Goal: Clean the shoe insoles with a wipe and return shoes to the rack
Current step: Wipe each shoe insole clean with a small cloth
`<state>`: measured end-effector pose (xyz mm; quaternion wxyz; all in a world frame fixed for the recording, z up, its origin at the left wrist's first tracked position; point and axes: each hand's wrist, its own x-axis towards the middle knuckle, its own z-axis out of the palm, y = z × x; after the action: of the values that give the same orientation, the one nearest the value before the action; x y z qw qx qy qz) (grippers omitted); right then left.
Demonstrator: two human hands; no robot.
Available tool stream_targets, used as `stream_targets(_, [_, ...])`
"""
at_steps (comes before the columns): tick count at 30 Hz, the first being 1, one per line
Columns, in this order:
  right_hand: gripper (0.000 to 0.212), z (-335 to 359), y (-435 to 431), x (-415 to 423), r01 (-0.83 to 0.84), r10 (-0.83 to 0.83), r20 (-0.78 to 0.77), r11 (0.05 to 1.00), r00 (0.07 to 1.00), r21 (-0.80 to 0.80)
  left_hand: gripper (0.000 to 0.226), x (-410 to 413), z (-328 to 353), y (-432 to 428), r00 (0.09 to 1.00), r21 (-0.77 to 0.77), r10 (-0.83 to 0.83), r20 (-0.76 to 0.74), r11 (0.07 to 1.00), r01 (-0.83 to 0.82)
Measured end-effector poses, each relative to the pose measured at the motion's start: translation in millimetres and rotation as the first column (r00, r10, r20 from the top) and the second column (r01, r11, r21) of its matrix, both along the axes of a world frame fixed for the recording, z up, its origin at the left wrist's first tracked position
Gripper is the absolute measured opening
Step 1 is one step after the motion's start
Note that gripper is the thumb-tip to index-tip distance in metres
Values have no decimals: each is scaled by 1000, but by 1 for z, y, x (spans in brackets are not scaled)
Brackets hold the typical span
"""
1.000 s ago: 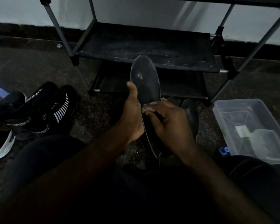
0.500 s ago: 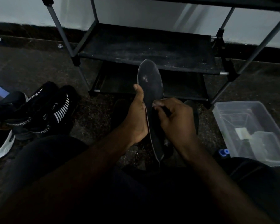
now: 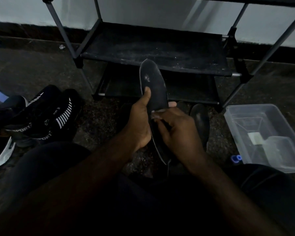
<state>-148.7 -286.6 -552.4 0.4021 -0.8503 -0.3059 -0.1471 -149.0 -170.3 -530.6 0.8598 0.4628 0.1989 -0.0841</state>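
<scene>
The left hand point(image 3: 140, 123) grips the insole point(image 3: 153, 86). The right hand point(image 3: 177, 132) curls against it, perhaps pinching a wipe point(image 3: 154, 114). Sneakers point(image 3: 46, 120) lie at the floor point(image 3: 32, 68) left edge, a bin point(image 3: 262, 133) at the right.

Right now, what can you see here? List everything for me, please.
insole: one, black, held between both hands
shoe rack: one, black shelves on grey poles, against the wall
sneakers: two, black with white stripes, floor at left
white-soled shoe: one, dark upper, far left edge
dark shoe or insole: one, floor right of the hands
plastic bin: one, clear, floor at right
small blue item: one, beside the bin
left hand: grips the insole
right hand: grips the insole
</scene>
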Motion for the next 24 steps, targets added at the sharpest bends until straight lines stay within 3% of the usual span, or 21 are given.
stream_targets(4, [15,-3,-14,22,208,-208,-11,978,978,-17,78,3,-1,-3,999,-55,24,30,998,-22])
stream_targets(10, [18,-3,-2,3,-19,18,-17,998,1000,-54,80,1,-2,0,1000,-32,15,18,999,-14])
stream_targets(14, [11,-1,-12,19,180,-179,-18,983,984,27,74,2,-1,-5,999,-73,-10,52,997,14])
stream_targets(20, [16,2,-1,-1,17,-16,-22,1000,1000,6,70,0,-5,-6,1000,-8,8,26,1000,-8])
stream_targets(24, [14,2,-13,22,218,-218,4,976,976,1,62,2,-6,-11,997,-51,27,75,998,-24])
